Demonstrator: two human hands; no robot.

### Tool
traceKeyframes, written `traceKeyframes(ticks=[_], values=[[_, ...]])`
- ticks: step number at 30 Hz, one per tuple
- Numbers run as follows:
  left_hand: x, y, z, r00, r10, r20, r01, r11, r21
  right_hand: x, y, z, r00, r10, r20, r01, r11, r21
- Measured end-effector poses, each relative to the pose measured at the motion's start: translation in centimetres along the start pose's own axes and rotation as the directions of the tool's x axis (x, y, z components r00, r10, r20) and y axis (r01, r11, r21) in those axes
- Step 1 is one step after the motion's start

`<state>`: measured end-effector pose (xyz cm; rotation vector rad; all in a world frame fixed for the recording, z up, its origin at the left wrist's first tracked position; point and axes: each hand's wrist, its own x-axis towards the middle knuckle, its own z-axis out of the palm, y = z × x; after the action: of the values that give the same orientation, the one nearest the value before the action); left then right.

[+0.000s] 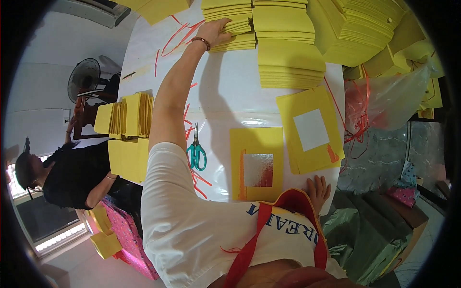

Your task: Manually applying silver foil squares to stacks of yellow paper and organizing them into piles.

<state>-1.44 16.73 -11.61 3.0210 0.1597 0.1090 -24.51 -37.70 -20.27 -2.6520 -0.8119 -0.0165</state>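
Note:
My left arm stretches to the far side of the table. There my left hand [214,32] is closed on the edge of a bundle of folded yellow papers [238,27] in a layered stack. Near the front edge, my right hand [318,192] lies on the white tabletop with its fingers apart, holding nothing. Just beyond it is a yellow sheet with a white rectangle [311,129], with more yellow sheets under it. Left of that lies a yellow sheet with a shiny silver rectangle [259,170] and an orange stripe.
Teal-handled scissors [196,153] lie among red plastic strips [200,179]. More yellow stacks [290,62] stand at the far side and yellow bundles [137,115] at the left. A clear plastic bag [389,103] hangs at the right. Another person [77,175] is at the left, near a fan [84,79].

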Motion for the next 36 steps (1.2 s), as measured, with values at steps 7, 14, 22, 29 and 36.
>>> traceKeyframes(ticks=[7,14,22,29,36], values=[[-0.2,-1.6,2.0,0.977,0.172,-0.130,-0.157,0.981,0.117,0.1,-0.2,-0.1,1.000,0.013,0.008,-0.013,1.000,0.015],[-0.7,-1.0,3.3,0.976,0.176,-0.129,-0.154,0.974,0.163,0.0,0.0,0.2,1.000,-0.002,-0.008,0.002,1.000,-0.001],[-0.7,-0.6,2.7,0.991,0.130,-0.044,-0.114,0.959,0.260,0.1,0.1,0.3,0.999,-0.015,-0.031,0.015,1.000,-0.003],[-1.6,0.3,1.5,0.984,0.116,-0.138,-0.084,0.971,0.222,-0.7,0.1,0.2,0.999,-0.017,-0.033,0.017,1.000,-0.004],[-6.0,-1.7,0.3,0.719,0.296,-0.629,-0.268,0.953,0.142,-0.9,0.6,1.2,0.997,-0.061,-0.056,0.061,0.998,-0.005]])
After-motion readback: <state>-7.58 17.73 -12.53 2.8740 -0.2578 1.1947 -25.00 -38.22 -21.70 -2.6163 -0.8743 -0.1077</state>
